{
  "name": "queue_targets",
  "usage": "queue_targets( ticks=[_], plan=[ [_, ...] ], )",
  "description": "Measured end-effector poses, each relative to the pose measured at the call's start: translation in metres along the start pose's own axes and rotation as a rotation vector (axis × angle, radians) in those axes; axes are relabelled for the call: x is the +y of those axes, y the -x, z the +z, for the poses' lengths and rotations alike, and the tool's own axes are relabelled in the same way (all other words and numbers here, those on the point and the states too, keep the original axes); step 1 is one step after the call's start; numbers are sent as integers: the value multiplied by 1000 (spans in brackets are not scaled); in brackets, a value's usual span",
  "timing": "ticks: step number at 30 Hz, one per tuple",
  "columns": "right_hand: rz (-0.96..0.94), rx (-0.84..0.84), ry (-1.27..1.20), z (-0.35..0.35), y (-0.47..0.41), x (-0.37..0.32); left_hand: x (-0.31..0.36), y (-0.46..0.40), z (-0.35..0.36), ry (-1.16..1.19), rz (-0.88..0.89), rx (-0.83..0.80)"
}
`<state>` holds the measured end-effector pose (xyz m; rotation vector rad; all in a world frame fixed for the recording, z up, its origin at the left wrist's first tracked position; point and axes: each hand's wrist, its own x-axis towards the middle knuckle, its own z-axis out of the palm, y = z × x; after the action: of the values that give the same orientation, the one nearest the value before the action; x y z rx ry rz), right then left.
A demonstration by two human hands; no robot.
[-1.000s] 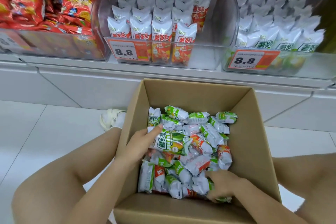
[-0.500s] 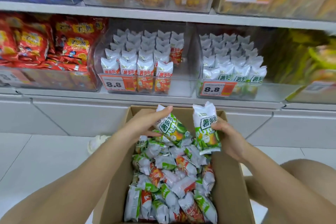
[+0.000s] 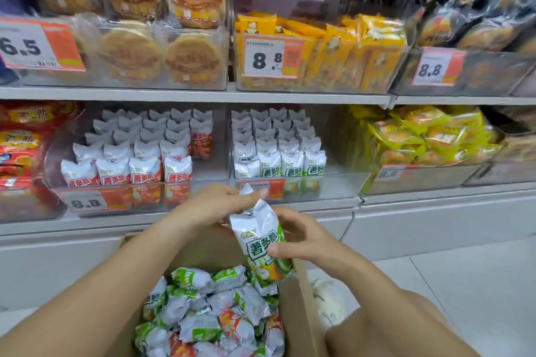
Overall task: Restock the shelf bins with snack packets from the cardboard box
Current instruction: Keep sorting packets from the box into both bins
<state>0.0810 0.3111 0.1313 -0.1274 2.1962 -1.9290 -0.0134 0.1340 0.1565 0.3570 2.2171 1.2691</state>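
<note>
a green-and-white snack packet (image 3: 262, 243) is held upright above the far right corner of the cardboard box (image 3: 301, 313), just in front of the lower shelf. its lower half is pinched by the right hand (image 3: 301, 240), thumb laid across the printed front and fingers curled behind, so that grip is closed on the packet. the crimped top edge is pinched by the left hand (image 3: 214, 206), whose fingers are curled over it; that grip is closed on the same packet too.

below the hands, the box is seen packed with loose packets (image 3: 208, 313), green-and-white ones mixed with red-and-white ones, piled at all angles.

on the lower shelf, behind the hands, the green packets' bin (image 3: 342, 180) is seen part filled, with rows standing upright toward its left and bare clear space at its right. just to its left, the red packets' bin (image 3: 203, 174) is stocked in upright rows, with an 8.8 price tag (image 3: 87, 202) on its front. round biscuits (image 3: 130, 58) and yellow packs (image 3: 333, 49) are stacked in the bins on the upper shelf. a white shoe (image 3: 327, 303) is glimpsed on the floor, just right of the box.
</note>
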Motion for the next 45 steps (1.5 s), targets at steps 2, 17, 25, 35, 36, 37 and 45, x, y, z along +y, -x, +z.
queue_targets(
  ticks=[2, 17, 25, 35, 36, 37, 45],
  plan=[
    [-11, 10, 5, -10, 4, 1, 10, -5, 6, 12, -11, -77],
    [-198, 295, -226, -132, -12, 19, 35, -76, 39, -244, 271, 448],
    [-148, 548, -62, -210, -105, 11, -9, -131, -3, -393, 253, 852],
    [117, 739, -182, -241, -220, 53, -26, -144, 2, -295, 282, 765],
    [158, 743, -146, -242, -227, 54, -28, -146, 1, -288, 284, 778],
    [186, 750, -110, -241, -231, 54, -30, -148, 1, -281, 290, 787],
    [-66, 970, 76, -238, -227, 45, -33, -148, 3, -262, 301, 807]
  ],
)
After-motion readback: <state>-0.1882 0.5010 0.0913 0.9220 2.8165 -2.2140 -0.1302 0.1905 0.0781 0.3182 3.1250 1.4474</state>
